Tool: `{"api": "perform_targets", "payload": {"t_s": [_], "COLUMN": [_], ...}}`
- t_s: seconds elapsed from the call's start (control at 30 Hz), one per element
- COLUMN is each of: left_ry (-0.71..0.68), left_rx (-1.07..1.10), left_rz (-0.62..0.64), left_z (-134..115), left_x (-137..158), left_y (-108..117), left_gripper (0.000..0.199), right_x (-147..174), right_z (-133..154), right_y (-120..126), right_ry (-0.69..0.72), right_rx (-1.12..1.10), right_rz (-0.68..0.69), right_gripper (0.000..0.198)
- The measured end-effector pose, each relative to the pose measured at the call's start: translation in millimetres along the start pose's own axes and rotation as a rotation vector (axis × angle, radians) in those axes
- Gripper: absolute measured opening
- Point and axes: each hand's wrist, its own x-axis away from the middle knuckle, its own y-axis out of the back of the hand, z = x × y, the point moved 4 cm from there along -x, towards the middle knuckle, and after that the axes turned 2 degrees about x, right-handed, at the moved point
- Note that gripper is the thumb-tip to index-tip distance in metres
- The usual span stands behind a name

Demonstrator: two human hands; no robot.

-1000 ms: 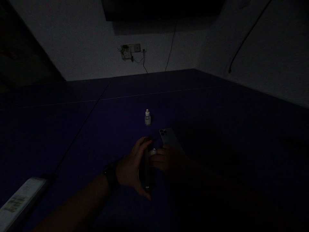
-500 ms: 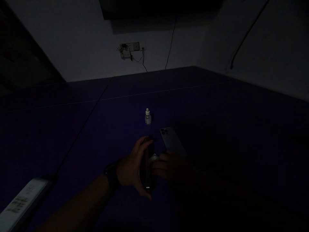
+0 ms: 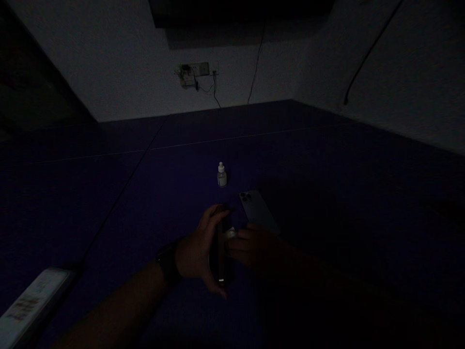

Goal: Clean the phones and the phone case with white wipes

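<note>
My left hand [image 3: 194,254], with a dark watch on its wrist, grips a slim dark phone [image 3: 221,254] by its two ends. The phone is turned edge-on to me, so its faces are mostly hidden. Against its right side, the bent fingers of my right hand [image 3: 250,245] press a small whitish cloth [image 3: 230,233], mostly covered by the fingers. Just beyond the right hand, a second phone [image 3: 259,209] lies on the blue-purple surface, camera lenses up. Farther off stands a small dropper bottle [image 3: 222,177] with a white cap and label.
A white box-like item [image 3: 34,303] with dark printing lies at the lower left. At the back, wall sockets [image 3: 196,70] carry plugs and cables below a dark screen [image 3: 240,12]. A dark cable [image 3: 370,53] hangs on the right wall. The room is very dim.
Both hands keep almost the same pose around the phone. The right fingers and the cloth have shifted up very slightly along it. The picture is a little dimmer.
</note>
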Motion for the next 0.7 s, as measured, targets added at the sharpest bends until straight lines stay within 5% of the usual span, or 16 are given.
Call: {"api": "perform_targets", "payload": {"t_s": [0.7], "left_ry": [-0.015], "left_rx": [-0.015], "left_rz": [0.014], "left_z": [-2.1], "left_x": [-0.3], "left_y": [1.7], "left_gripper": [0.158], "right_x": [-4.3], "right_z": [1.5], "right_y": [5.7], "right_ry": [0.001], "right_rx": [0.034], "right_rz": [-0.001], "right_gripper": [0.009]}}
